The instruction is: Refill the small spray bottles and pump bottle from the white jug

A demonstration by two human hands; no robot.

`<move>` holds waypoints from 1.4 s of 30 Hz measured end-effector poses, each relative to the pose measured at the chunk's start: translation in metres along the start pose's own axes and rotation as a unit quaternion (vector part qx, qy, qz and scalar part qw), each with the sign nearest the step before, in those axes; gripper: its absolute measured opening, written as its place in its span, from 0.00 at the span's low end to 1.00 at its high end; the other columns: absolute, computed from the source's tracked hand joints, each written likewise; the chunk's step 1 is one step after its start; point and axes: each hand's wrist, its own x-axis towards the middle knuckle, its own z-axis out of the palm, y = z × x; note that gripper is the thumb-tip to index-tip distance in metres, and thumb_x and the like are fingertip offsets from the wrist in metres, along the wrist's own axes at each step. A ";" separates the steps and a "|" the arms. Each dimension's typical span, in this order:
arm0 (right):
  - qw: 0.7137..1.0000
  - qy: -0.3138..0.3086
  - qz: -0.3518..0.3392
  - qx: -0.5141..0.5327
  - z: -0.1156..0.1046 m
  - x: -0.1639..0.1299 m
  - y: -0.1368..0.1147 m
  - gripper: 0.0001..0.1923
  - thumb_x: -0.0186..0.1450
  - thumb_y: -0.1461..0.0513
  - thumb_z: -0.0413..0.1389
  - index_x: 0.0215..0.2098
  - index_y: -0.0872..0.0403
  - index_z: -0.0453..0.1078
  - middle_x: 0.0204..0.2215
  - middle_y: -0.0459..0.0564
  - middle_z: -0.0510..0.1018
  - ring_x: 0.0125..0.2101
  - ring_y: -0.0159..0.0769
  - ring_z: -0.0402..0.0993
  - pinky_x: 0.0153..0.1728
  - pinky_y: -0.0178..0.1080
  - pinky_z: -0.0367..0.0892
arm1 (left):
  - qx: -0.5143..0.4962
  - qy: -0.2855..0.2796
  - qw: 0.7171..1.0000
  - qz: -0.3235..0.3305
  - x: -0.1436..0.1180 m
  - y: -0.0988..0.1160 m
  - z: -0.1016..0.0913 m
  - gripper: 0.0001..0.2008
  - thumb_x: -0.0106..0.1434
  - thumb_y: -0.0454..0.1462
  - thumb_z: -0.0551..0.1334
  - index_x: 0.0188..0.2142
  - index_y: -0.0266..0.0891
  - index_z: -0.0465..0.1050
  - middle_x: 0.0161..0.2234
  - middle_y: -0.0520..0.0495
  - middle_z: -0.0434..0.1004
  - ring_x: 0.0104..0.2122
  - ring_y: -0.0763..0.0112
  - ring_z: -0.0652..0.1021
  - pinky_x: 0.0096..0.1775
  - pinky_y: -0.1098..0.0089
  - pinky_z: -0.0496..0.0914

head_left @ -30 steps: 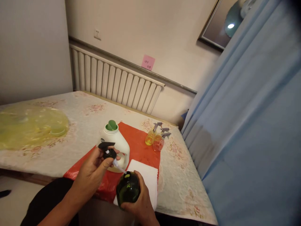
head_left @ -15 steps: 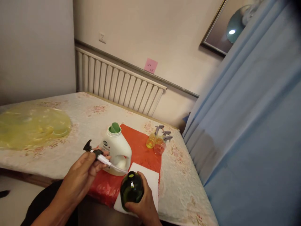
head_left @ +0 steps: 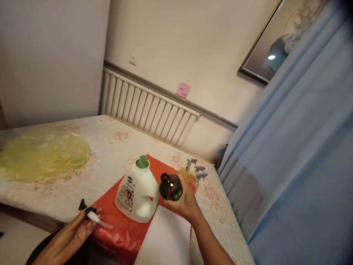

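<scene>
My right hand [head_left: 185, 200] grips a dark round bottle [head_left: 170, 187] with no top, held in the air next to the white detergent jug [head_left: 138, 194]. The jug has an open green cap and stands on a red plastic sheet [head_left: 125, 230]. My left hand [head_left: 74, 232] is low at the table's near edge and holds a black spray head [head_left: 88, 213] with its clear dip tube pointing right. Small spray bottles [head_left: 196, 172] with grey triggers stand just behind my right hand.
A white cloth [head_left: 167, 239] lies on the red sheet in front of me. A yellow-green plastic cover [head_left: 41, 151] lies at the table's left. A radiator [head_left: 149, 108] runs along the wall behind. A blue curtain [head_left: 298, 162] hangs close on the right.
My right hand has lifted the dark bottle from the white cloth up and away, beside the jug. My left hand has pulled the spray head out and moved it down to the left.
</scene>
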 end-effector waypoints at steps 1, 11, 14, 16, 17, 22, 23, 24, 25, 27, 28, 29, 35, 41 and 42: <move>1.000 -0.004 -0.019 -0.015 -0.002 0.010 -0.003 0.45 0.46 0.62 0.68 0.61 0.50 0.59 0.55 0.53 0.73 0.54 0.48 0.69 0.57 0.48 0.63 | 0.005 -0.021 1.000 -0.004 0.003 -0.001 -0.006 0.11 0.65 0.29 0.57 0.44 0.34 0.74 0.36 0.43 0.83 0.33 0.63 0.84 0.33 0.68 0.81; 0.971 -0.080 -0.119 -0.194 -0.012 0.075 -0.036 0.45 0.48 0.59 0.69 0.61 0.55 0.58 0.53 0.57 0.72 0.52 0.49 0.67 0.53 0.48 0.64 | -0.001 -0.107 0.994 -0.033 0.019 -0.009 -0.029 0.15 0.54 0.36 0.71 0.43 0.41 0.78 0.44 0.43 0.84 0.45 0.52 0.81 0.48 0.59 0.78; 0.955 -0.091 -0.147 -0.240 -0.013 0.084 -0.044 0.44 0.48 0.58 0.69 0.60 0.54 0.58 0.51 0.55 0.73 0.49 0.47 0.68 0.50 0.46 0.65 | 0.004 -0.122 0.992 -0.037 0.017 -0.008 -0.029 0.16 0.52 0.38 0.73 0.42 0.41 0.80 0.45 0.43 0.84 0.47 0.51 0.80 0.50 0.58 0.77; 0.944 -0.100 -0.156 -0.272 -0.013 0.089 -0.050 0.43 0.49 0.58 0.69 0.60 0.54 0.58 0.50 0.55 0.73 0.48 0.46 0.67 0.49 0.45 0.65 | 0.011 -0.114 0.993 -0.033 0.015 -0.008 -0.028 0.16 0.51 0.37 0.74 0.41 0.41 0.80 0.45 0.42 0.84 0.47 0.50 0.80 0.50 0.58 0.77; 0.939 -0.103 -0.159 -0.288 -0.013 0.092 -0.054 0.44 0.49 0.57 0.69 0.60 0.54 0.58 0.49 0.55 0.73 0.48 0.46 0.67 0.48 0.45 0.65 | 0.014 -0.113 0.993 -0.031 0.015 -0.008 -0.027 0.16 0.50 0.37 0.74 0.40 0.40 0.80 0.44 0.42 0.84 0.48 0.50 0.80 0.50 0.57 0.77; 0.911 -0.131 -0.162 -0.357 -0.015 0.099 -0.073 0.42 0.50 0.58 0.67 0.60 0.53 0.58 0.50 0.55 0.72 0.48 0.48 0.66 0.48 0.46 0.64 | 0.020 -0.119 0.992 -0.021 0.013 -0.010 -0.025 0.17 0.50 0.39 0.74 0.40 0.42 0.80 0.43 0.45 0.84 0.50 0.46 0.79 0.51 0.56 0.77; 0.906 -0.138 -0.161 -0.366 -0.016 0.100 -0.076 0.41 0.51 0.58 0.67 0.60 0.52 0.58 0.50 0.55 0.72 0.48 0.48 0.66 0.48 0.46 0.64 | 0.023 -0.119 0.992 -0.019 0.013 -0.010 -0.025 0.17 0.50 0.40 0.74 0.41 0.43 0.80 0.44 0.46 0.84 0.51 0.46 0.78 0.51 0.55 0.76; 0.902 -0.143 -0.160 -0.375 -0.016 0.101 -0.079 0.41 0.51 0.58 0.67 0.60 0.52 0.58 0.50 0.55 0.72 0.48 0.49 0.66 0.47 0.46 0.64 | 0.025 -0.120 0.992 -0.018 0.013 -0.010 -0.026 0.17 0.50 0.40 0.74 0.41 0.43 0.80 0.45 0.47 0.84 0.51 0.45 0.77 0.52 0.55 0.76; 0.899 -0.146 -0.158 -0.382 -0.016 0.101 -0.081 0.41 0.51 0.58 0.67 0.60 0.52 0.58 0.50 0.55 0.72 0.48 0.49 0.66 0.47 0.47 0.64 | 0.027 -0.124 0.992 -0.018 0.013 -0.010 -0.026 0.18 0.50 0.41 0.74 0.41 0.43 0.80 0.45 0.47 0.84 0.52 0.45 0.77 0.53 0.54 0.75; 0.893 -0.149 -0.158 -0.394 -0.016 0.102 -0.084 0.41 0.51 0.57 0.66 0.60 0.52 0.58 0.49 0.55 0.73 0.48 0.49 0.66 0.47 0.47 0.64 | 0.024 -0.129 0.991 -0.019 0.013 -0.010 -0.027 0.18 0.50 0.40 0.74 0.42 0.44 0.79 0.44 0.46 0.84 0.53 0.44 0.76 0.54 0.53 0.74; 0.890 -0.150 -0.160 -0.400 -0.016 0.103 -0.085 0.40 0.51 0.58 0.66 0.60 0.52 0.58 0.49 0.56 0.73 0.48 0.49 0.66 0.47 0.47 0.64 | 0.021 -0.131 0.991 -0.021 0.014 -0.010 -0.027 0.18 0.50 0.40 0.74 0.42 0.44 0.79 0.44 0.46 0.84 0.53 0.44 0.76 0.54 0.52 0.73; 0.887 -0.150 -0.162 -0.406 -0.017 0.103 -0.085 0.40 0.51 0.58 0.66 0.60 0.52 0.59 0.49 0.56 0.73 0.48 0.49 0.66 0.47 0.46 0.64 | 0.018 -0.132 0.991 -0.022 0.014 -0.010 -0.028 0.18 0.51 0.40 0.74 0.42 0.44 0.79 0.43 0.46 0.84 0.53 0.45 0.76 0.55 0.52 0.73; 0.874 -0.155 -0.167 -0.429 -0.018 0.105 -0.087 0.39 0.51 0.58 0.66 0.59 0.51 0.59 0.48 0.55 0.72 0.48 0.49 0.66 0.47 0.46 0.63 | 0.003 -0.124 0.992 -0.037 0.016 -0.011 -0.029 0.18 0.50 0.39 0.74 0.41 0.41 0.79 0.45 0.43 0.83 0.51 0.46 0.78 0.53 0.55 0.75; 0.862 -0.156 -0.177 -0.449 -0.020 0.105 -0.088 0.40 0.51 0.58 0.66 0.59 0.52 0.58 0.48 0.56 0.72 0.47 0.49 0.66 0.46 0.46 0.63 | 0.002 -0.110 0.993 -0.039 0.010 -0.009 -0.024 0.17 0.50 0.36 0.74 0.40 0.41 0.80 0.44 0.44 0.84 0.48 0.47 0.80 0.51 0.56 0.77; 0.861 -0.157 -0.179 -0.449 -0.020 0.105 -0.088 0.40 0.51 0.57 0.66 0.59 0.52 0.58 0.48 0.56 0.72 0.47 0.49 0.66 0.46 0.46 0.63 | 0.002 -0.110 0.993 -0.037 0.009 -0.008 -0.022 0.16 0.51 0.35 0.73 0.41 0.41 0.79 0.44 0.44 0.84 0.48 0.48 0.80 0.51 0.56 0.77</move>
